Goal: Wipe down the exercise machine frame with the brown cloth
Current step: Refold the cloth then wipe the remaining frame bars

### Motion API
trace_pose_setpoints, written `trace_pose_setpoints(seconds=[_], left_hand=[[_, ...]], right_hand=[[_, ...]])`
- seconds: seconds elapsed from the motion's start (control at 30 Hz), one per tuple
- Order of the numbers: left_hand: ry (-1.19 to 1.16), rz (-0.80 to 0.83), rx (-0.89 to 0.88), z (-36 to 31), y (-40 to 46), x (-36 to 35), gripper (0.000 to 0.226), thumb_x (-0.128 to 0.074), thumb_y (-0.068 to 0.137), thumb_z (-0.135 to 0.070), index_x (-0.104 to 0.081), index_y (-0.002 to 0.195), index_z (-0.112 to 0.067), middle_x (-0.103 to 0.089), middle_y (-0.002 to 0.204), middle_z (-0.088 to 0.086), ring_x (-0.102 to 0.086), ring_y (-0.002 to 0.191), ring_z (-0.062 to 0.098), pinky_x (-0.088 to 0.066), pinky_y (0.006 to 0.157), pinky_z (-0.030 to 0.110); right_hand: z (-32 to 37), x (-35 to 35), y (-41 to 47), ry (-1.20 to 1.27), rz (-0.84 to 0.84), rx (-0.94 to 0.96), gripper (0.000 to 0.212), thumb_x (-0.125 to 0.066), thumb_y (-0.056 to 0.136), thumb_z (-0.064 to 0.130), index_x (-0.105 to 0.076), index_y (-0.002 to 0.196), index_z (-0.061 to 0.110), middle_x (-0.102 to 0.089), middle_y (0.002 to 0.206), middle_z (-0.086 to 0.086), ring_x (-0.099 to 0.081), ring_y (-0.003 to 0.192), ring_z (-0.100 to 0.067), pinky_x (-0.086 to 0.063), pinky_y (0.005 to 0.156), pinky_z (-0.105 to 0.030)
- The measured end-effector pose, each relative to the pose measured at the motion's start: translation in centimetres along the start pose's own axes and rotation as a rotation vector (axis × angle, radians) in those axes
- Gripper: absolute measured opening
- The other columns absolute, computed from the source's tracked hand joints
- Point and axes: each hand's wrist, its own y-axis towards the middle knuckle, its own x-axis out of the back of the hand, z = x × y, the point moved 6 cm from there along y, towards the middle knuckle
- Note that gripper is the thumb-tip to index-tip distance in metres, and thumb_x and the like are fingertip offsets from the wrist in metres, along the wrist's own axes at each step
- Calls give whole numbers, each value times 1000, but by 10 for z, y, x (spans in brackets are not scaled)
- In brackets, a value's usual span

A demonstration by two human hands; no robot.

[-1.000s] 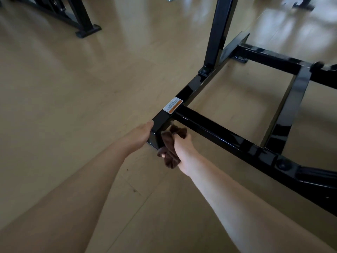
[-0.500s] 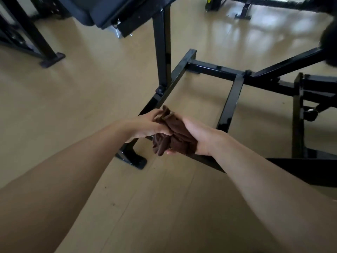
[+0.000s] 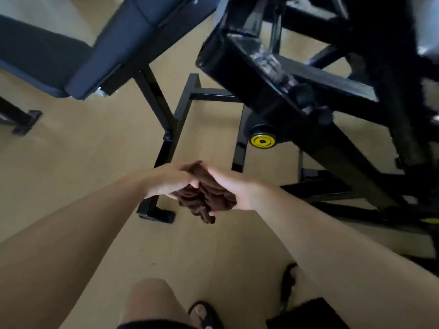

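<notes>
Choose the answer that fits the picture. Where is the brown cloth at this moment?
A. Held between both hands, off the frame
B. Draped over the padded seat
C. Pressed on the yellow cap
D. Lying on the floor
A: the brown cloth is bunched between the left hand and the right hand, above the floor.

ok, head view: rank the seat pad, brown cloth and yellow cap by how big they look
1. Seat pad, by far the largest, though it sits nearer the camera.
2. Brown cloth, bunched between both hands.
3. Yellow cap, smallest.

No legible text or labels.
</notes>
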Motion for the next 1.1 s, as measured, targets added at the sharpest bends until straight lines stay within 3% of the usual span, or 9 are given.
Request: trace_pose_setpoints(seconds=[0.03, 0.13, 0.23, 0.4, 0.57, 0.73, 0.87, 1.0, 1.1], left_hand=[[-1, 3, 26, -8, -12, 0, 24, -57, 97, -17, -63, 113, -33, -73, 105, -2, -69, 99, 15, -57, 80, 30], [-13, 25, 75, -32, -48, 0, 15, -56, 94, -26, -65, 106, -30, -78, 83, -8, -74, 86, 12, -57, 80, 28], [-120, 36, 122, -56, -91, -2, 25, -58, 87, -31, -69, 108, -24, -79, 95, -4, -76, 92, 13, -58, 86, 30], [-199, 129, 102, -118, -175, -15, 48, -66, 71, -34, -69, 117, -23, -78, 109, 1, -73, 104, 20, -55, 100, 37], [-208, 232, 54, -191, -251, -35, 61, -78, 67, -32, -57, 123, -25, -74, 115, 1, -73, 103, 17, -56, 85, 30], [-175, 382, -16, -275, -297, -61, 49, -84, 76, -30, -65, 121, -36, -76, 114, -8, -72, 106, 13, -54, 96, 32], [-210, 351, -84, -354, -318, -90, 35, -79, 84, -26, -70, 115, -40, -79, 104, -9, -75, 94, 9, -55, 83, 27], [-281, 265, -117, -427, -333, -119, 31, -74, 92, -27, -65, 121, -28, -77, 109, -6, -73, 102, 13, -56, 87, 29], [-322, 249, -119, -481, -339, -147, 32, -73, 93, -30, -63, 120, -16, -77, 110, 3, -72, 106, 20, -56, 100, 40]], right_hand=[[0, -1, -15, 72, -35, 14, 72, -48, 96, 70, -60, 131, 8, -67, 125, -11, -62, 112, -37, -48, 97, -44], [3, -4, -65, 199, -112, 19, 76, -49, 90, 79, -58, 142, 24, -66, 136, -4, -62, 126, -28, -47, 109, -51], [12, -15, -123, 201, -114, 64, 71, -66, 89, 66, -53, 146, 26, -65, 140, -1, -61, 129, -22, -48, 110, -47], [23, -15, -226, 122, -437, 78, 49, -79, 89, 33, -65, 132, 14, -74, 117, -7, -72, 107, -26, -62, 91, -42], [44, -22, -342, -21, -522, 62, 22, -75, 93, 33, -73, 110, 20, -78, 96, -2, -76, 81, -17, -62, 67, -29], [68, 0, -446, -100, -512, 27, 23, -77, 90, 41, -73, 108, 27, -80, 96, 4, -77, 86, -15, -63, 77, -28], [72, 30, -524, 19, -464, 60, 33, -73, 92, 46, -69, 121, 30, -79, 108, 4, -76, 100, -16, -60, 90, -35], [65, 61, -607, 160, -478, 150, 48, -74, 86, 51, -66, 128, 30, -77, 117, 1, -73, 107, -20, -54, 93, -37], [58, 85, -663, 235, -535, 223, 51, -81, 81, 36, -69, 128, 23, -76, 120, -2, -71, 113, -22, -50, 98, -38]])
